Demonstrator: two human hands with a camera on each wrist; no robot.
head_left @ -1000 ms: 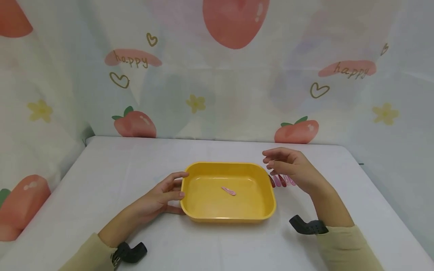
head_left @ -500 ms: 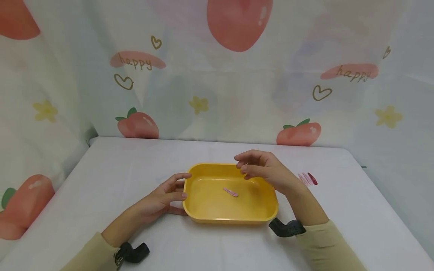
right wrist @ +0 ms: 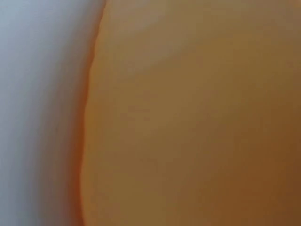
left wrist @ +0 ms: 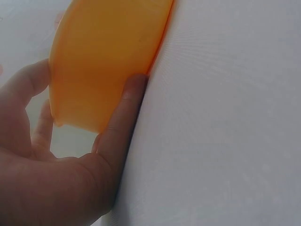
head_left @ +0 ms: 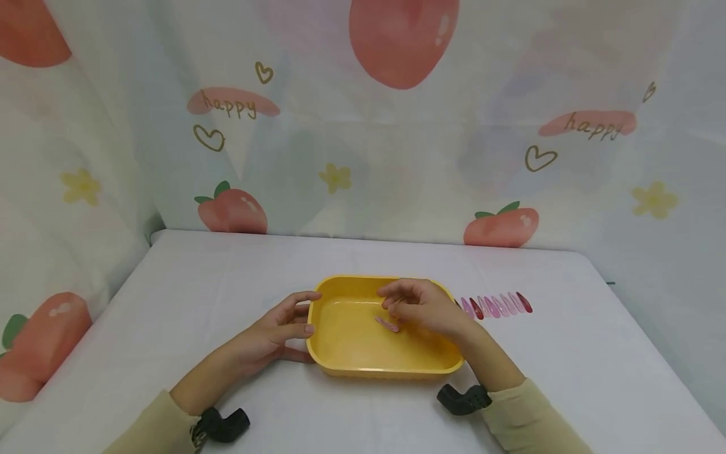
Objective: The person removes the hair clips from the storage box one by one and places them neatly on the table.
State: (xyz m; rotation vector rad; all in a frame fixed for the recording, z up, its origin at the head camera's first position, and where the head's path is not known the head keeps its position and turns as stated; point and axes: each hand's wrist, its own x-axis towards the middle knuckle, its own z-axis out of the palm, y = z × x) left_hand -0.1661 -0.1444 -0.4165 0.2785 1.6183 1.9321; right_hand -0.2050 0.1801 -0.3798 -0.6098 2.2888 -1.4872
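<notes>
A yellow plastic tray (head_left: 340, 366) sits on the table, one pink hair clip (head_left: 387, 324) lying on its floor. My left hand (head_left: 278, 325) holds the tray by its left end, fingers and thumb at the rim; the left wrist view shows this hand (left wrist: 61, 165) against the tray's outer wall (left wrist: 94, 70). Over the right half of the tray is my right hand (head_left: 428, 308), its thumb and fingers pinching a small thin hair clip (head_left: 399, 301) that is mostly hidden. The right wrist view is filled by the blurred tray wall (right wrist: 164, 141), and no fingers show there.
Right of the tray, several pink and dark red hair clips (head_left: 496, 306) lie in a row on the white tablecloth (head_left: 567, 366). A printed cloth backdrop (head_left: 397, 151) rises behind the table and along both sides.
My right hand has moved left from above the row of clips, then down into the tray's right half. The row of clips is uncovered. My left hand keeps its hold on the tray.
</notes>
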